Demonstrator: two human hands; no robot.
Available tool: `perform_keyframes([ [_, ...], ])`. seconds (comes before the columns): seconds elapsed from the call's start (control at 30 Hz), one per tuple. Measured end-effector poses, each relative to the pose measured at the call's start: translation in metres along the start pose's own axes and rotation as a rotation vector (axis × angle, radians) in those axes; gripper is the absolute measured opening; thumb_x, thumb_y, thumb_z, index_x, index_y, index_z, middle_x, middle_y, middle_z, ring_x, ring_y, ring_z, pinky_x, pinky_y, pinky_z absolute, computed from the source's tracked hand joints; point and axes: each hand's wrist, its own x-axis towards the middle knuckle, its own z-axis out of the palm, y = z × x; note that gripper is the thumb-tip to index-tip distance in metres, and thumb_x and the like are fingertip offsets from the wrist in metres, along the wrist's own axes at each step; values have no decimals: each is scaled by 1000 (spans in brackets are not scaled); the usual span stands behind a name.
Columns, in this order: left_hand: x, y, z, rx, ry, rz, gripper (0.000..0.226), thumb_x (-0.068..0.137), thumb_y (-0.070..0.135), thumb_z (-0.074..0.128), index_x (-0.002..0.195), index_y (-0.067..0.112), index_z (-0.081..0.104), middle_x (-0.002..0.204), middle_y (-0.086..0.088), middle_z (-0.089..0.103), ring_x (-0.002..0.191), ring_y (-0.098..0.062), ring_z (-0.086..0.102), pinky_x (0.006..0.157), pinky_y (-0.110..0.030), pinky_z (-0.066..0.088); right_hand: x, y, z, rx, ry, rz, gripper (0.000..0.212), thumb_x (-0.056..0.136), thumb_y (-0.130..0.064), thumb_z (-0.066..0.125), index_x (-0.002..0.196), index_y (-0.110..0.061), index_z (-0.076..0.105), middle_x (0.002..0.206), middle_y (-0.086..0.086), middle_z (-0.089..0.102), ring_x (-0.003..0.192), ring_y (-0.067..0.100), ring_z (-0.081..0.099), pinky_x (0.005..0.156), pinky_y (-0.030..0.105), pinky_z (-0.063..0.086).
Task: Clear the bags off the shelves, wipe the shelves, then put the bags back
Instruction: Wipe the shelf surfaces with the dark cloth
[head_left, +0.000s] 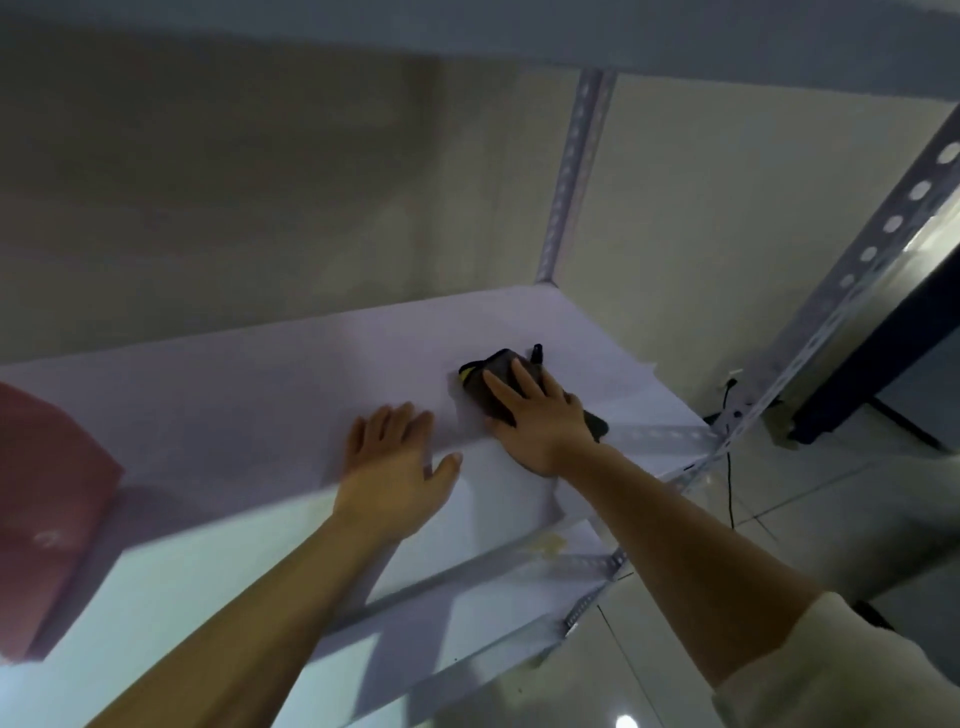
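Wiping looks to be the step in hand: the right hand (537, 415) presses flat, fingers spread, on a dark grey cloth with a yellow edge (491, 382), right of centre on the white paper-lined metal shelf (249, 395). The left hand (397, 467) rests open and empty beside it. A blurred red bag, probably, (49, 514) sits at the left edge. Next, sweep the cloth leftwards.

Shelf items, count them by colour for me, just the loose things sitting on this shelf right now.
Dark cloth with a yellow patch, under the right hand: 1
Red bag, at the shelf's left edge: 1
Total: 2
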Motion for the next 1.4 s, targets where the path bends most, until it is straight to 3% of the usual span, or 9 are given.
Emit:
perform_keyframes([
  [0.1, 1, 0, 4, -10, -5, -29, 89, 76, 70, 9, 147, 23, 31, 156, 1, 25, 144, -21, 18, 118, -40, 7, -3, 5, 1, 10, 48, -224, 57, 95, -56, 33, 146, -50, 8, 160, -9, 0, 147, 22, 2, 114, 48, 16],
  [0.17, 0, 0, 3, -15, -14, -39, 90, 75, 71, 7, 149, 25, 27, 158, 3, 21, 145, -19, 15, 119, -39, 4, 2, 24, -4, 63, 60, -265, 56, 94, -57, 38, 145, -51, 16, 159, -14, 5, 146, 17, 8, 114, 45, 18],
  [0.33, -3, 0, 0, -50, -18, -53, 88, 76, 74, 12, 149, 27, 26, 159, 7, 18, 146, -15, 11, 118, -33, 0, 48, 90, -20, 51, 61, -66, 57, 93, -58, 37, 146, -48, 17, 159, -15, 6, 145, 19, 15, 112, 49, 25],
  [0.5, -3, 1, 2, -33, 55, -62, 80, 80, 70, 26, 142, 22, 44, 151, 2, 37, 141, -21, 29, 118, -38, 15, 105, 120, -27, 63, 70, 51, 58, 92, -58, 35, 146, -43, 19, 159, -8, 11, 143, 28, 18, 107, 58, 27],
  [0.67, -2, 4, 2, 5, 81, -67, 71, 81, 64, 38, 134, 20, 54, 143, -1, 49, 134, -23, 42, 114, -39, 25, 148, 101, -38, 86, -13, 74, 57, 93, -56, 30, 146, -43, 16, 160, -5, 5, 143, 35, 14, 108, 63, 19],
  [0.87, -1, 5, 0, 58, 82, -58, 68, 82, 62, 42, 130, 16, 58, 137, -4, 56, 126, -26, 50, 108, -41, 37, 138, 57, -33, 34, -72, -205, 59, 94, -53, 34, 148, -45, 11, 161, -8, 1, 147, 26, 6, 112, 58, 17],
  [1.07, -5, 7, -1, 46, 96, -123, 69, 82, 61, 40, 125, 12, 62, 133, -10, 58, 122, -30, 54, 103, -42, 40, 59, 61, -15, 31, -11, -366, 57, 94, -54, 36, 145, -53, 9, 160, -14, -1, 147, 17, 1, 114, 49, 16],
  [1.23, -11, 6, -8, 91, 52, -99, 67, 83, 58, 32, 124, 14, 61, 131, -10, 59, 120, -29, 55, 100, -40, 43, 18, 89, -14, 58, 45, -195, 56, 94, -56, 36, 145, -51, 12, 160, -14, 1, 147, 16, 5, 113, 48, 19],
  [1.4, -44, -21, -23, 72, 43, -9, 72, 83, 68, 28, 133, 23, 52, 141, -1, 52, 130, -23, 46, 104, -37, 38, 2, 54, -8, 64, 52, 101, 58, 94, -53, 31, 147, -47, 10, 161, -7, 0, 147, 27, 3, 111, 56, 18],
])
